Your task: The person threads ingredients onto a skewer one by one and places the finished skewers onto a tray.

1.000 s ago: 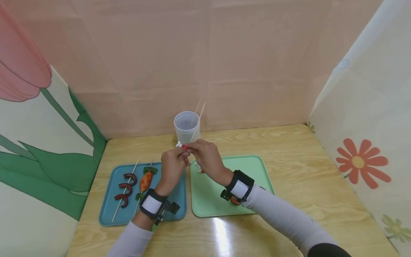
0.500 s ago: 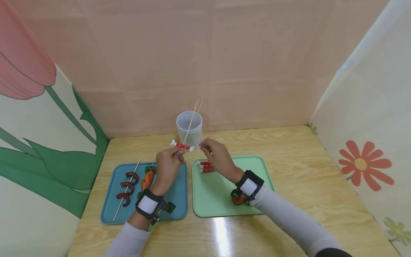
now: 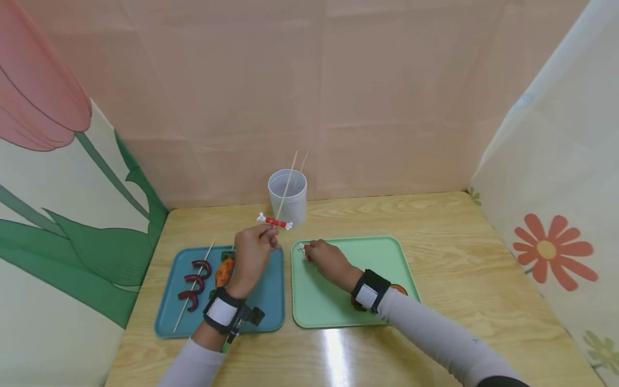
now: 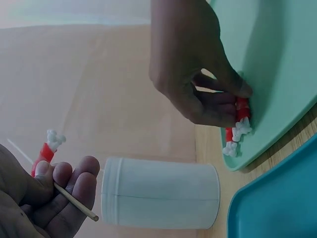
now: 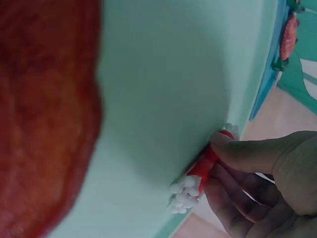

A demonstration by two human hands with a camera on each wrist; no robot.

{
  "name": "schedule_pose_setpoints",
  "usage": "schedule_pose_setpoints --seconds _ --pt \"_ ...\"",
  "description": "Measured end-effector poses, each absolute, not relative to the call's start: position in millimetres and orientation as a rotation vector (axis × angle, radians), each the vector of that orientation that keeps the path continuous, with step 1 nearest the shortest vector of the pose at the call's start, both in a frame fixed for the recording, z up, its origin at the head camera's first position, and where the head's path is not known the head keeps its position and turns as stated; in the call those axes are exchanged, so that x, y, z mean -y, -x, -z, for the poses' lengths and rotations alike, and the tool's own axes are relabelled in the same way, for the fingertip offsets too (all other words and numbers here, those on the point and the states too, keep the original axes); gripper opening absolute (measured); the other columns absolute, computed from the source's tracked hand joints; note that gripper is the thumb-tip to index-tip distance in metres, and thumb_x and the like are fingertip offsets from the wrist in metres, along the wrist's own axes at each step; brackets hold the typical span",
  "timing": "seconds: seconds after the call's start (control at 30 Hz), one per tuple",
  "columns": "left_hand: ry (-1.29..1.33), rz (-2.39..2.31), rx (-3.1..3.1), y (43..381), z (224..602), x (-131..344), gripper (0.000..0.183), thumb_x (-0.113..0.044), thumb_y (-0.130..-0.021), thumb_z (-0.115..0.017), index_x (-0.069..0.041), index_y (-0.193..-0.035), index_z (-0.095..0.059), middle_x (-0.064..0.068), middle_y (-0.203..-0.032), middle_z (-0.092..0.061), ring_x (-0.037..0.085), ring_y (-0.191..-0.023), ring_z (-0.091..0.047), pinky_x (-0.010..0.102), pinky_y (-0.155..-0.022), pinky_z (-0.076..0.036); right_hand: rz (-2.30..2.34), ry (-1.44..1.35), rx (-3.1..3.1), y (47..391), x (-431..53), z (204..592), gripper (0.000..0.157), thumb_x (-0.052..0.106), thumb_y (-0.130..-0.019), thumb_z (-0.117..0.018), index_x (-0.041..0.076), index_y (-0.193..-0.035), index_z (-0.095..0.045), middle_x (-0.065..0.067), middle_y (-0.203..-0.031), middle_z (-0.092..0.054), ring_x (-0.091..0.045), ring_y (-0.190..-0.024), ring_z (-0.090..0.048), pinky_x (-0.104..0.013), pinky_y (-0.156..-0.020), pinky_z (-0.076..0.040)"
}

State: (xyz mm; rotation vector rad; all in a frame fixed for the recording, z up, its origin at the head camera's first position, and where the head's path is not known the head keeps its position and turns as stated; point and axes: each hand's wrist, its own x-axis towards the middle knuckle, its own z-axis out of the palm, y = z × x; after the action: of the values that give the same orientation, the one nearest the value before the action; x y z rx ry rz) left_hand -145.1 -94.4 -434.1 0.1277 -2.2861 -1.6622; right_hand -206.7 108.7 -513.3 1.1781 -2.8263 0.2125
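In the head view my left hand [image 3: 251, 255] holds a thin wooden skewer [image 3: 285, 196], tilted up, which carries a red piece with white knobbed ends [image 3: 274, 221] just above the fingers. The skewer's blunt lower end [image 4: 81, 206] sticks out past the fingers in the left wrist view. Over the far left corner of the green tray [image 3: 329, 309], my right hand [image 3: 331, 263] pinches a similar red-and-white piece [image 5: 204, 166] between thumb and fingers. Another such piece [image 4: 229, 141] lies close beside it, partly hidden by the hand.
A blue tray [image 3: 268, 306] on the left holds a skewer of dark red curled pieces [image 3: 194, 285] and one with an orange piece [image 3: 224, 273] and green bits. Behind stands a whitish cup [image 3: 296, 207] with a skewer. A reddish-brown item [image 5: 44, 109] lies under my right wrist.
My right hand has let go of the piece on the skewer and moved down and right to the pieces on the green tray. The left hand keeps the skewer nearly in place.
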Motion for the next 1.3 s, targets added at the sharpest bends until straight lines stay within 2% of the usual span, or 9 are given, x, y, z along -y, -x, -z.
schedule_pose_setpoints --seconds 0.17,0.33,0.57,0.73,0.87,1.0,1.3 --pt "-0.143 1.660 2.286 144.8 432.4 93.4 0.014 0.003 -0.096 -0.065 0.005 -0.103 -0.077 0.016 -0.079 -0.074 0.022 -0.064 -0.072 0.026 -0.058 -0.062 -0.229 -1.167 2.816 206.5 -108.2 516.1 0.012 0.002 -0.092 -0.071 0.010 -0.085 -0.066 -0.002 -0.081 -0.063 -0.019 -0.082 -0.065 -0.031 -0.062 -0.054" --pt "-0.143 1.654 2.297 144.7 432.3 93.4 0.013 0.002 -0.097 -0.065 0.004 -0.102 -0.077 0.020 -0.081 -0.074 0.023 -0.065 -0.073 0.027 -0.059 -0.062 -0.191 -1.134 2.805 205.7 -107.0 519.3 0.013 0.003 -0.092 -0.072 0.011 -0.084 -0.066 -0.002 -0.080 -0.065 -0.020 -0.083 -0.067 -0.033 -0.060 -0.056" --pt "-0.147 1.653 2.294 144.6 433.7 92.5 0.013 0.001 -0.097 -0.066 0.005 -0.101 -0.077 0.017 -0.078 -0.074 0.024 -0.064 -0.073 0.026 -0.057 -0.062 -0.183 -1.060 2.854 204.3 -106.5 510.6 0.005 0.006 -0.089 -0.076 0.010 -0.092 -0.074 -0.005 -0.084 -0.069 -0.020 -0.078 -0.069 -0.036 -0.058 -0.059" --pt "-0.156 1.658 2.297 145.1 434.9 92.0 0.012 0.001 -0.096 -0.066 0.005 -0.100 -0.077 0.018 -0.078 -0.074 0.023 -0.063 -0.072 0.026 -0.057 -0.061 -0.528 -0.998 2.883 209.8 -108.6 490.3 0.013 0.002 -0.087 -0.078 0.008 -0.098 -0.074 -0.006 -0.088 -0.067 -0.018 -0.081 -0.066 -0.032 -0.065 -0.059" --pt "-0.156 1.652 2.311 145.3 435.6 91.2 0.012 0.001 -0.096 -0.067 0.005 -0.101 -0.077 0.017 -0.079 -0.074 0.022 -0.063 -0.072 0.026 -0.056 -0.061 -0.940 -0.903 2.860 219.9 -110.8 466.4 0.013 0.005 -0.092 -0.075 0.006 -0.105 -0.073 -0.008 -0.098 -0.072 -0.019 -0.089 -0.071 -0.032 -0.077 -0.062" --pt "-0.119 1.626 2.325 145.6 439.3 89.7 0.012 0.001 -0.096 -0.067 0.004 -0.099 -0.078 0.016 -0.077 -0.075 0.021 -0.062 -0.071 0.025 -0.055 -0.059 -1.162 -0.786 2.811 231.5 -113.4 440.5 0.014 0.010 -0.096 -0.072 0.007 -0.110 -0.072 -0.007 -0.103 -0.076 -0.020 -0.094 -0.073 -0.036 -0.083 -0.063" --pt "-0.022 1.600 2.355 144.9 453.1 83.1 0.013 0.008 -0.092 -0.065 0.007 -0.098 -0.077 0.017 -0.077 -0.075 0.022 -0.061 -0.071 0.023 -0.054 -0.058 -1.269 -0.699 2.649 249.5 -120.0 396.1 0.022 0.012 -0.096 -0.071 0.005 -0.117 -0.072 -0.012 -0.106 -0.076 -0.023 -0.090 -0.070 -0.039 -0.082 -0.062"
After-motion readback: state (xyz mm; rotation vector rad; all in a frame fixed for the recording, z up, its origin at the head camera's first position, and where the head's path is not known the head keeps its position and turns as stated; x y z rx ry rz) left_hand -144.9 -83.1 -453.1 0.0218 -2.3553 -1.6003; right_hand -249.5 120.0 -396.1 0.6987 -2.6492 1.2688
